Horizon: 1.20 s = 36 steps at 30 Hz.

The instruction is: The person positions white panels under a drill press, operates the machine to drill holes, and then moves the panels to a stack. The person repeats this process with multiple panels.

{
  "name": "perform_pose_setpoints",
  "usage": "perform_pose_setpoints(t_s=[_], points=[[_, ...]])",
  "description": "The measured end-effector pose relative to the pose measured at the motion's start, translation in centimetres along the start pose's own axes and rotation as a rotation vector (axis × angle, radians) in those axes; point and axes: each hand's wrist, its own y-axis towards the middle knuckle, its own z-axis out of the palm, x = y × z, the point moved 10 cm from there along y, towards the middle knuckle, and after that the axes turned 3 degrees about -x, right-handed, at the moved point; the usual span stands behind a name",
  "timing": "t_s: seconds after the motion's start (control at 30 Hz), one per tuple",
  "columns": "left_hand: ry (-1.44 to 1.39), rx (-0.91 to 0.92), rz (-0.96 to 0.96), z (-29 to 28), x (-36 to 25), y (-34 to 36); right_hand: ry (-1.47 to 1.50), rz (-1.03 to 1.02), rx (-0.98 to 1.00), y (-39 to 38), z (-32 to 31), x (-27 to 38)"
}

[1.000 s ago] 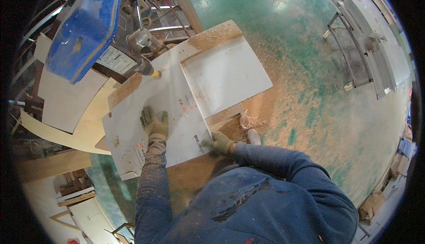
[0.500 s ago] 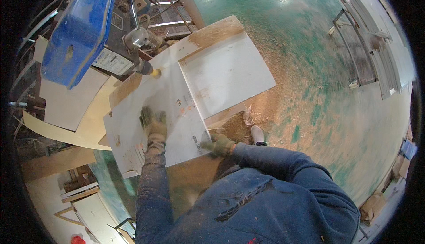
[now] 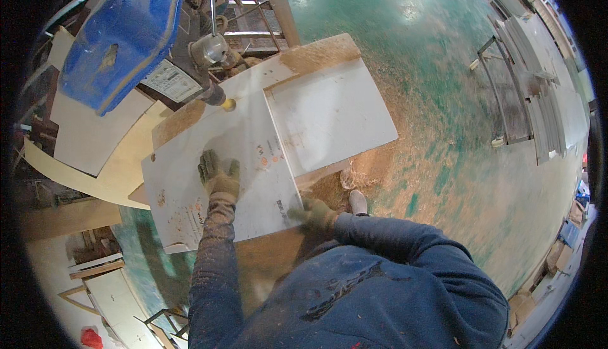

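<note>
A white board [image 3: 190, 153] lies flat under the blue-covered drill press [image 3: 130, 39]. The press's dark spindle, with a yellow tip [image 3: 230, 104], comes down at the board's far part. My left hand [image 3: 220, 175], in a dusty greenish work glove, rests flat on the board with fingers spread. At the near right edge of the same board is my gloved right hand [image 3: 316, 215], slightly blurred, with its fingers closed at the edge. A second white panel [image 3: 332, 112] lies to the right, against the first board's side.
Brown wood [image 3: 323, 53] shows beyond the panels. A cream sheet [image 3: 82, 172] lies left of the board. Sawdust covers the green floor [image 3: 437, 140] at right. Stacked panels [image 3: 548, 121] lean on a rack at far right. Part of my shoe [image 3: 358, 202] shows below the panel.
The view has shifted slightly. My left hand stays flat on the board, and my right hand remains at its edge, now more blurred. The yellow tip is at about the same spot.
</note>
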Motion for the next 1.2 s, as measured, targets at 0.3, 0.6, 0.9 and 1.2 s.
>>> perform_pose_setpoints(t_s=[0.3, 0.6, 0.9, 1.2], points=[[-0.013, -0.029, 0.015, -0.5, -0.4, -0.1, -0.007, 0.075, 0.029, -0.7, 0.2, 0.4], [-0.037, -0.089, 0.039, -0.7, -1.0, -0.1, -0.467, 0.109, 0.182, -1.8, -0.6, 3.9], [-0.084, 0.004, -0.024, -0.9, -1.2, 0.2, -1.111, -1.004, -0.189, -3.5, -4.8, 34.7], [-0.095, 0.07, -0.116, -1.2, -0.9, 0.2, -0.913, -1.542, -0.13, 5.8, -2.1, 62.6]])
